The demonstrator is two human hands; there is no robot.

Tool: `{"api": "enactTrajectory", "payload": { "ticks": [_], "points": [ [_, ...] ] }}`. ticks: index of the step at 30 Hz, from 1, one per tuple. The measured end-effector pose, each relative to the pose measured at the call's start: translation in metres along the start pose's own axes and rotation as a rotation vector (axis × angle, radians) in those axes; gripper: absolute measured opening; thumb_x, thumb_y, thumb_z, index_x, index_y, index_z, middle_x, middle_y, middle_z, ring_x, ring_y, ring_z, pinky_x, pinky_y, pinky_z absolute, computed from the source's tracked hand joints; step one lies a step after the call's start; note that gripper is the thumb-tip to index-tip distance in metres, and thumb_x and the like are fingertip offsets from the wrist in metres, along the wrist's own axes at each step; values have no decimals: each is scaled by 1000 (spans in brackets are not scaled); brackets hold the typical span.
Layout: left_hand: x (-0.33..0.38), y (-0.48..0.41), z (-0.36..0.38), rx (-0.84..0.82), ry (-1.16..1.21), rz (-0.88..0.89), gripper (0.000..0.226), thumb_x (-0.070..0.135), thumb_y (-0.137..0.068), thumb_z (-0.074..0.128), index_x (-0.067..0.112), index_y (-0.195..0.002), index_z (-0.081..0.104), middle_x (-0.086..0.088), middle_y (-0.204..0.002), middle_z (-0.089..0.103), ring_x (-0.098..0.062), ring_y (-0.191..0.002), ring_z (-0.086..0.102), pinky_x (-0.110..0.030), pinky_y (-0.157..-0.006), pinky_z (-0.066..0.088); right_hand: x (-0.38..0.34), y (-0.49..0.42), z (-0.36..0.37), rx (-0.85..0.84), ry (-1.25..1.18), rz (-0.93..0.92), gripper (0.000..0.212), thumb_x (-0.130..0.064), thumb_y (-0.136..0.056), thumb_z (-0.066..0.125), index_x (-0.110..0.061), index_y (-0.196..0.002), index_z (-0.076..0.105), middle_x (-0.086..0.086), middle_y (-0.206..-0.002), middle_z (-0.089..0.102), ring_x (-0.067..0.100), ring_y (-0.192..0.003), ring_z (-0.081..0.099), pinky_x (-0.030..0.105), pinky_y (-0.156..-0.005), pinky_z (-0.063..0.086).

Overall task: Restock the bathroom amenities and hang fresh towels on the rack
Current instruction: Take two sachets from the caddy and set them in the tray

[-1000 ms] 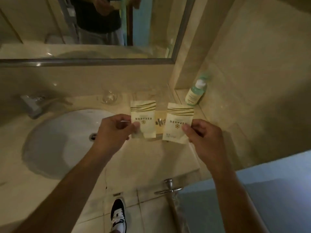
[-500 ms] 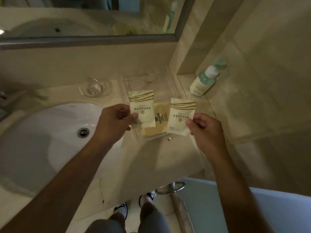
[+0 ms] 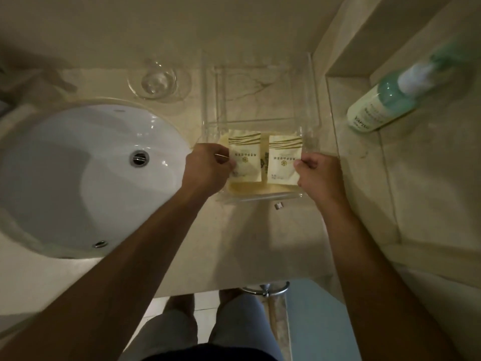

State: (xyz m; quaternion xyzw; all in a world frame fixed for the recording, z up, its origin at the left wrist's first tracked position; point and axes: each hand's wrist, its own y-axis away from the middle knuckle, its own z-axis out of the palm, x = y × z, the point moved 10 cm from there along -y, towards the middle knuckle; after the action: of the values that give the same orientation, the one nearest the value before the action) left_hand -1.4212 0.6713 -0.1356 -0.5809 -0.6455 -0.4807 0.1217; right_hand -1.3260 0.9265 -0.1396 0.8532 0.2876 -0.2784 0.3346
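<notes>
Your legs (image 3: 208, 327) stand at 6 o'clock, against the table (image 3: 260, 243). Just beyond its bare front, your left hand (image 3: 208, 168) pinches the left packet (image 3: 246, 157) by its edge, fingers curled. Your right hand (image 3: 318, 175) pinches the right packet (image 3: 285, 158) the same way. Both packets are side by side, over the near end of the clear tray (image 3: 263, 198), above a yellowish item (image 3: 244, 188) lying in it. The sink (image 3: 78, 178) is at 9 o'clock, a glass dish (image 3: 158, 80) at 11, and a green bottle (image 3: 385, 105) on the ledge at 2.
</notes>
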Motion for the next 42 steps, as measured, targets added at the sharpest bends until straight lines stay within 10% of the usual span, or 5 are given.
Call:
{"api": "enactTrajectory", "payload": {
  "ticks": [7,16,22,30,42],
  "points": [
    [-18,-3,12,27,-78,-51,25,19,-93,70,13,-117,72,-4,-110,75,-19,-90,71,-28,-79,58,7,-17,16,-62,66,3,22,-20,-96,67,-16,-117,73,2,-102,76,9,-61,65,5,-41,38],
    [-20,0,12,112,-115,-51,27,20,-90,73,12,-117,72,-1,-107,75,-6,-83,63,-5,-62,43,-2,-17,17,-22,138,-34,21,-22,-94,69,-15,-114,73,2,-101,76,20,-79,73,31,-72,60],
    [-9,10,-6,147,-121,-65,33,22,-88,72,11,-120,70,-4,-101,76,-25,-74,73,-43,-70,64,-12,-10,2,75,130,-26,20,-23,-92,72,-22,-112,69,-4,-106,73,12,-87,67,22,-64,51],
    [50,34,-83,244,-233,103,25,24,-88,72,19,-112,65,4,-94,74,-18,-75,70,-27,-71,55,-99,18,-28,75,70,-236,19,-20,-91,70,-23,-109,68,-12,-96,68,5,-82,63,27,-73,53],
    [138,116,-227,457,-672,301,12,33,-89,65,22,-93,64,1,-90,72,-23,-82,67,-38,-74,57,-264,111,-19,-238,227,-741,11,-37,-85,74,-30,-94,71,-19,-78,68,3,-78,65,24,-72,50]
  ]
}}
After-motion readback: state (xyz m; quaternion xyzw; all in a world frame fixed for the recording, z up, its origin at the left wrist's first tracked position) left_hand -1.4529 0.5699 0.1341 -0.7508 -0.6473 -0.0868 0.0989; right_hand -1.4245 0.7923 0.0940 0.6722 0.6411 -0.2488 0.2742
